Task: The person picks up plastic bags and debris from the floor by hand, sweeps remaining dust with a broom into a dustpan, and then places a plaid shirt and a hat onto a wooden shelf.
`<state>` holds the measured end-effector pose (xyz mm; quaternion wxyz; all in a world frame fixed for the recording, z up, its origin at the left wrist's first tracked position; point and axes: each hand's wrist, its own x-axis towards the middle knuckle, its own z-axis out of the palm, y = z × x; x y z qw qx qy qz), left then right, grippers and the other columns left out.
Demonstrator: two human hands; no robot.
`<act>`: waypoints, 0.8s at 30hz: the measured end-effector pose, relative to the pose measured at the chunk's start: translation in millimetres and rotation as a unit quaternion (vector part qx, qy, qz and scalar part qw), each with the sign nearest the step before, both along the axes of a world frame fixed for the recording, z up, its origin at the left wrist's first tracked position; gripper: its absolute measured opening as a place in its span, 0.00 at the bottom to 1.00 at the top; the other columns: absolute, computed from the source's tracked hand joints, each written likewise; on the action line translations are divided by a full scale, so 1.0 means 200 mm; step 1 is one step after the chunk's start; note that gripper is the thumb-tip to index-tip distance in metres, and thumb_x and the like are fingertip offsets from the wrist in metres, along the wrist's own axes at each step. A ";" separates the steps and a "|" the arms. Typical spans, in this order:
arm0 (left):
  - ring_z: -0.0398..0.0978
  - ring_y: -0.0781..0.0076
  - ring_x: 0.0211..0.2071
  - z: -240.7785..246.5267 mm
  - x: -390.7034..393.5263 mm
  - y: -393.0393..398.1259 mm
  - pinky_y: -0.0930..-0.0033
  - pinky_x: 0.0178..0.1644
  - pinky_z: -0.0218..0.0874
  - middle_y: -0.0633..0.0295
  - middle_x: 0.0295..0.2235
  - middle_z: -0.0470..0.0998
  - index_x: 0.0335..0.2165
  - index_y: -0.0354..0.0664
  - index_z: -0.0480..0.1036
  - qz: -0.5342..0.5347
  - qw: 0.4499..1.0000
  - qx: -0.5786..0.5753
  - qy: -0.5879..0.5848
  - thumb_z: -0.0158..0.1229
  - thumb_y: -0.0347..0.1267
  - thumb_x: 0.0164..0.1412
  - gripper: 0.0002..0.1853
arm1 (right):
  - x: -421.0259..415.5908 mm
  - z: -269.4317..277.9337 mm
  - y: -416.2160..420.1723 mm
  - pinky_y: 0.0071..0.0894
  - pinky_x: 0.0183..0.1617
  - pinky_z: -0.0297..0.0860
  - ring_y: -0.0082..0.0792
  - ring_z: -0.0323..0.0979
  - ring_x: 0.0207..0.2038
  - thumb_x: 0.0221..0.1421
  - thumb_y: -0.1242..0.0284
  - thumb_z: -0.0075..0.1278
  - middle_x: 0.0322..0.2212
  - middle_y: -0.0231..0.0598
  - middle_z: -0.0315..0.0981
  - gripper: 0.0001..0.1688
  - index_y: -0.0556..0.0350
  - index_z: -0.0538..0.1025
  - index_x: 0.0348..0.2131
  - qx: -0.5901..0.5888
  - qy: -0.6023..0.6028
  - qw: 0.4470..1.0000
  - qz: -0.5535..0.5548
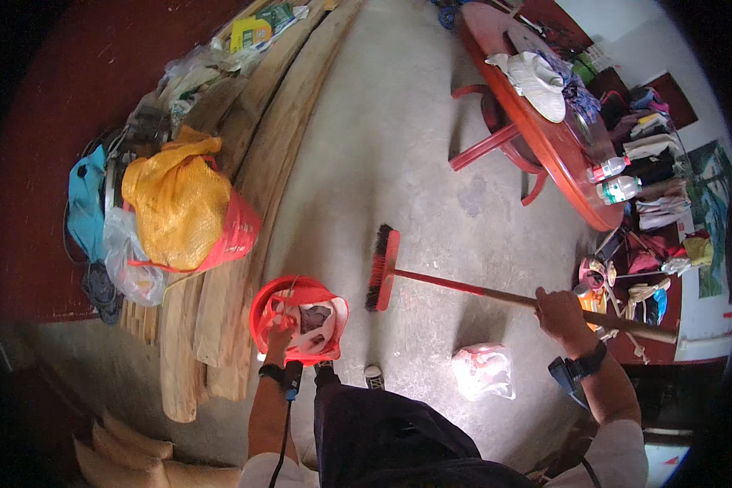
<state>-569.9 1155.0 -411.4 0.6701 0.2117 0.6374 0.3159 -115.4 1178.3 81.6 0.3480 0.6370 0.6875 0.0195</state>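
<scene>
My right hand [560, 317] is closed around the wooden handle of a push broom [385, 268]. The broom's red head with dark bristles is at the middle of the view, over the concrete floor. My left hand [282, 332] is at the near left side of a red plastic bucket [255, 317]. The bucket has a liner and some dark and pale contents inside; whether my fingers grip its rim or liner I cannot tell. A clear plastic bag [485, 371] with pale and reddish contents lies on the floor below the broom handle.
Long wooden beams [280, 122] lie along the left, with a yellow woven sack [180, 207] and plastic bags on them. A round red table [549, 146] at the upper right bears a pale cap [534, 82] and two bottles. Brown sacks [128, 457] lie at the lower left.
</scene>
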 end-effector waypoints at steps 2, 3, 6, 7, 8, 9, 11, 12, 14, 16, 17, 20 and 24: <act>0.64 0.78 0.19 -0.02 -0.13 -0.03 0.73 0.22 0.57 0.70 0.19 0.67 0.30 0.38 0.69 0.033 0.996 0.080 -0.013 0.56 0.32 0.44 0.12 | -0.05 0.00 0.11 0.40 0.25 0.65 0.42 0.71 0.22 0.40 0.72 0.47 0.15 0.42 0.69 0.07 0.55 0.68 0.23 0.006 0.006 1.000 0.018; 0.66 0.77 0.20 -0.03 -0.19 -0.01 0.70 0.24 0.58 0.65 0.19 0.69 0.27 0.36 0.69 -0.001 0.996 0.055 0.063 0.57 0.33 0.44 0.12 | -0.08 0.01 0.19 0.40 0.26 0.65 0.42 0.71 0.22 0.40 0.73 0.46 0.16 0.43 0.70 0.06 0.56 0.68 0.23 -0.001 0.011 0.999 0.030; 0.70 0.72 0.24 0.00 -0.28 0.06 0.64 0.28 0.61 0.54 0.22 0.73 0.25 0.33 0.69 -0.121 0.957 -0.022 0.264 0.59 0.37 0.41 0.17 | -0.12 0.01 0.35 0.40 0.26 0.66 0.41 0.72 0.23 0.41 0.74 0.44 0.16 0.42 0.70 0.04 0.54 0.69 0.23 -0.003 0.010 0.999 0.053; 0.71 0.70 0.25 0.06 -0.28 0.10 0.64 0.29 0.62 0.52 0.24 0.74 0.27 0.33 0.69 -0.164 0.932 -0.039 0.322 0.60 0.38 0.40 0.19 | -0.11 0.00 0.38 0.39 0.25 0.65 0.40 0.72 0.23 0.42 0.74 0.44 0.16 0.41 0.71 0.04 0.54 0.69 0.23 -0.010 0.004 0.998 0.059; 0.71 0.70 0.26 0.12 -0.25 0.12 0.64 0.30 0.63 0.52 0.25 0.74 0.28 0.32 0.68 -0.110 0.938 -0.012 0.329 0.61 0.38 0.39 0.20 | -0.11 0.01 0.41 0.39 0.25 0.65 0.40 0.72 0.23 0.41 0.73 0.44 0.16 0.40 0.71 0.04 0.53 0.69 0.23 -0.007 0.008 0.998 0.064; 0.71 0.69 0.27 0.20 -0.25 0.15 0.64 0.30 0.63 0.51 0.26 0.73 0.29 0.32 0.68 -0.057 0.939 0.014 0.339 0.61 0.38 0.39 0.21 | -0.10 0.01 0.42 0.38 0.25 0.65 0.41 0.71 0.22 0.41 0.73 0.45 0.16 0.39 0.70 0.04 0.53 0.70 0.23 -0.004 0.017 0.998 0.066; 0.72 0.67 0.31 0.28 -0.32 0.22 0.68 0.34 0.64 0.52 0.28 0.73 0.31 0.32 0.67 -0.085 0.974 0.084 0.194 0.58 0.32 0.42 0.16 | -0.18 0.00 0.54 0.37 0.25 0.65 0.40 0.71 0.22 0.40 0.73 0.46 0.15 0.38 0.70 0.03 0.52 0.71 0.22 0.007 0.029 0.994 0.107; 0.72 0.67 0.31 0.43 -0.19 0.27 0.68 0.35 0.64 0.54 0.29 0.74 0.30 0.33 0.68 -0.111 0.971 0.162 0.136 0.56 0.30 0.44 0.14 | -0.17 -0.03 0.54 0.35 0.24 0.65 0.39 0.71 0.22 0.40 0.73 0.46 0.16 0.37 0.70 0.03 0.51 0.72 0.21 0.001 0.018 0.994 0.108; 0.72 0.66 0.31 0.78 0.05 0.44 0.68 0.36 0.63 0.57 0.30 0.74 0.30 0.35 0.69 -0.156 0.910 0.355 0.149 0.53 0.30 0.47 0.10 | -0.25 -0.02 0.63 0.33 0.24 0.64 0.37 0.72 0.22 0.39 0.73 0.47 0.16 0.36 0.71 0.03 0.49 0.73 0.19 0.000 0.001 0.988 0.155; 0.72 0.62 0.31 1.20 0.34 0.60 0.66 0.37 0.63 0.57 0.31 0.74 0.32 0.37 0.70 -0.207 0.870 0.399 0.203 0.54 0.36 0.47 0.15 | -0.29 -0.01 0.69 0.32 0.24 0.63 0.35 0.71 0.23 0.39 0.72 0.47 0.16 0.34 0.71 0.04 0.47 0.74 0.16 -0.005 -0.016 0.975 0.224; 0.72 0.60 0.31 1.40 0.50 0.68 0.65 0.37 0.63 0.56 0.32 0.74 0.33 0.38 0.71 -0.229 0.847 0.421 0.229 0.55 0.39 0.47 0.17 | -0.30 0.00 0.72 0.32 0.25 0.62 0.34 0.71 0.23 0.38 0.72 0.48 0.16 0.34 0.71 0.04 0.46 0.74 0.16 -0.004 -0.009 0.970 0.245; 0.72 0.63 0.30 1.84 0.92 0.88 0.67 0.37 0.62 0.53 0.42 0.68 0.45 0.43 0.64 -0.293 0.859 0.370 0.197 0.57 0.39 0.44 0.27 | -0.33 0.03 0.87 0.34 0.27 0.58 0.32 0.69 0.23 0.37 0.71 0.48 0.15 0.34 0.70 0.04 0.44 0.74 0.15 0.035 -0.019 0.945 0.326; 0.72 0.59 0.32 1.90 1.34 1.15 0.64 0.37 0.62 0.51 0.37 0.70 0.44 0.43 0.63 -0.178 0.792 0.537 0.230 0.55 0.38 0.46 0.25 | -0.41 0.12 1.05 0.32 0.30 0.58 0.33 0.68 0.24 0.37 0.71 0.46 0.16 0.34 0.70 0.08 0.48 0.74 0.13 0.106 0.030 0.901 0.420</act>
